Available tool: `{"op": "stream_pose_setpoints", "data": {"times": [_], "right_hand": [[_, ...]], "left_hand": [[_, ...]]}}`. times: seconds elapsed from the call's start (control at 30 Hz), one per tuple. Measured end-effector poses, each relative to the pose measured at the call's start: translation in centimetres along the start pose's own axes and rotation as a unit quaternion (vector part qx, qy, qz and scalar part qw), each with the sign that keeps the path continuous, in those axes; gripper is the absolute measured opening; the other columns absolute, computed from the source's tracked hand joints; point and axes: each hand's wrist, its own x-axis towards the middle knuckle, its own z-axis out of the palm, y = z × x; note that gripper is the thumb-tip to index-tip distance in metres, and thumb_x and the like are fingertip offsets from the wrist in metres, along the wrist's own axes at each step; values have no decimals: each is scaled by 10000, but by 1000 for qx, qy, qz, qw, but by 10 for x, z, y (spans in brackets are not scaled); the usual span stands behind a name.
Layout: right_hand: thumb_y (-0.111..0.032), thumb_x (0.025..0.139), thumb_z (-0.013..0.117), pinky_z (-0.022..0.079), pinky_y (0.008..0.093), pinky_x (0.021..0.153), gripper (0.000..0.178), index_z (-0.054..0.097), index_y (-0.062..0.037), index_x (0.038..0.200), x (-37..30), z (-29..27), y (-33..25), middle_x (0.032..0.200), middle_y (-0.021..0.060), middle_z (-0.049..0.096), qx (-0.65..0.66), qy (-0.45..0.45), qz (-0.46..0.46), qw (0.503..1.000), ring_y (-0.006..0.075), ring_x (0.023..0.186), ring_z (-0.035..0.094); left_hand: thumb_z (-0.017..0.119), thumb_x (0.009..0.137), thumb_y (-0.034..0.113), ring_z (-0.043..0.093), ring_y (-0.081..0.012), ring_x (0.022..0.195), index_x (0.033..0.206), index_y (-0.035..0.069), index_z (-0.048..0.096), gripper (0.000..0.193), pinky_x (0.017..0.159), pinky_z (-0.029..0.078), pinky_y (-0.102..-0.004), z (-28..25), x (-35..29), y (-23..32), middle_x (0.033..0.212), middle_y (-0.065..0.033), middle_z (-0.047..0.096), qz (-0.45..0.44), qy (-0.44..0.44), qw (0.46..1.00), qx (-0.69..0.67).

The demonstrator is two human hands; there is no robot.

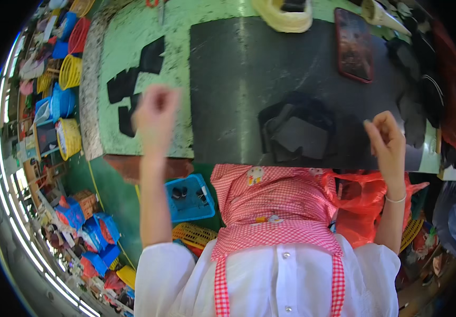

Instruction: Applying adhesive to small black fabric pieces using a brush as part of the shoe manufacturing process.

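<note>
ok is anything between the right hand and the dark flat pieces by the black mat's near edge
Nothing visible: between the right hand and the flat, angular dark pieces, only the smooth black mat shows. The rectangular dark phone with red edges lies farther up, off that path.

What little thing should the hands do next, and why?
Perhaps the right hand should reach for the overlapping dark pieces on the black board: they lie between both hands, and the left hand is farther off.
</note>
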Motion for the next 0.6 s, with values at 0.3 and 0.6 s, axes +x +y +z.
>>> {"op": "stream_pose_setpoints", "data": {"times": [0.3,0.6], "right_hand": [[-134,953,606,378,170,548,119,626,-64,1047,35,-75,41,828,-25,616,5,103,-7,995,21,636,517],[-101,848,695,506,251,647,243,673,-47,1084,37,-109,69,940,41,671,-94,179,-7,979,111,715,602]], "left_hand": [[689,902,201,590,-272,1061,1167,86,658,290,918,452,-369,-18,-20,-13,1153,-120,634,-1,47,897,440],[682,917,151,582,-195,1044,1249,93,633,341,850,476,-330,-26,-5,-35,1188,-106,613,36,82,890,446]]}}
